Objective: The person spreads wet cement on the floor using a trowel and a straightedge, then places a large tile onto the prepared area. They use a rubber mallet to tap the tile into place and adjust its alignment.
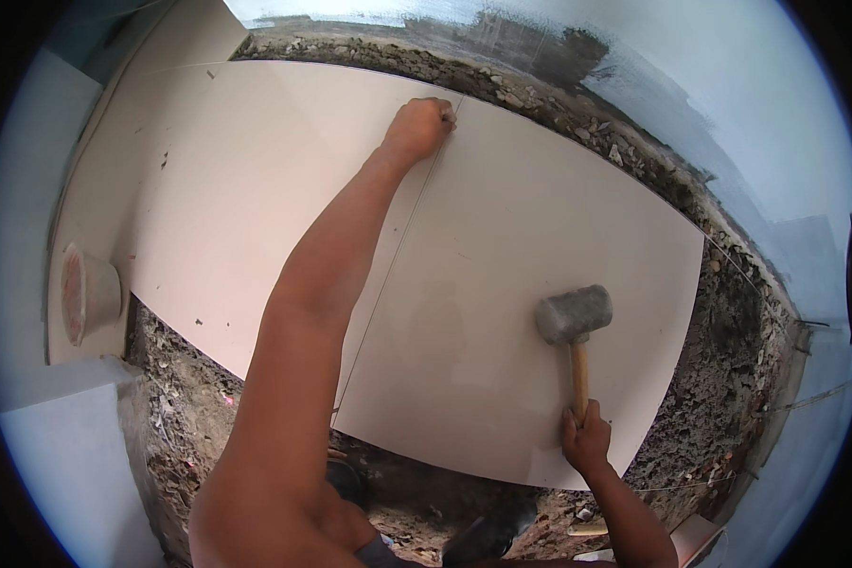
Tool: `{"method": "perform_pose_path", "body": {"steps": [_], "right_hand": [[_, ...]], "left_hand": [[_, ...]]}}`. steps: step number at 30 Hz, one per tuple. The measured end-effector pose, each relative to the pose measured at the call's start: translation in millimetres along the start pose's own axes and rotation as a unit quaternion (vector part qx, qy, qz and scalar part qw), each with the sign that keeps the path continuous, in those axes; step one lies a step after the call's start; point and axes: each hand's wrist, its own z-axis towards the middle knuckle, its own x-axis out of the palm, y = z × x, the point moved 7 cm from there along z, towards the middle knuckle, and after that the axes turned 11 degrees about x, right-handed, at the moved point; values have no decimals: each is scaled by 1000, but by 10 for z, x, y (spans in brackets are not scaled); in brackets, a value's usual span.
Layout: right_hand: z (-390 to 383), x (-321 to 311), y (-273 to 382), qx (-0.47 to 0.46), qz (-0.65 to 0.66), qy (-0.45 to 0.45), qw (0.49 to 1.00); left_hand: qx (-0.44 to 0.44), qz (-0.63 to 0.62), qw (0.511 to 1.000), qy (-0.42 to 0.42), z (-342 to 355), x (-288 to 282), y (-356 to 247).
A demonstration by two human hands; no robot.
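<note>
My left hand (420, 131) is closed at the far end of the narrow joint between two large, pale, glossy floor tiles. What its fingers pinch, if anything, is too small to make out. My left arm stretches across the left tile (227, 189) and hides part of it. In my right hand (587, 437) is the wooden handle of a rubber mallet. Its grey, worn head (575, 314) is over the right tile (502, 237); whether it touches the surface I cannot tell.
Rough dark mortar (710, 331) borders the right tile, and a rubble-filled gap (521, 95) runs along the far wall. A thin string (729, 257) stretches past the tile's far right corner. At left stands a pale bucket (90, 293). Dark footwear (492, 530) shows below.
</note>
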Motion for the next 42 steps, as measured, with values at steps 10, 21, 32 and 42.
{"method": "perform_pose_path", "body": {"steps": [10,21,32,42], "right_hand": [[7,19,-25,-10,6,0,1000],[9,28,-45,-22,14,10,1000],[44,56,-42,-25,-27,15,999],[33,5,-71,-14,74,38,996]], "left_hand": [[102,96,990,12,-159,91,-157],[159,102,978,-92,-394,195,-163],[-94,203,958,181,-1174,-209,94],[-129,175,905,365,-2967,-558,-411]]}}
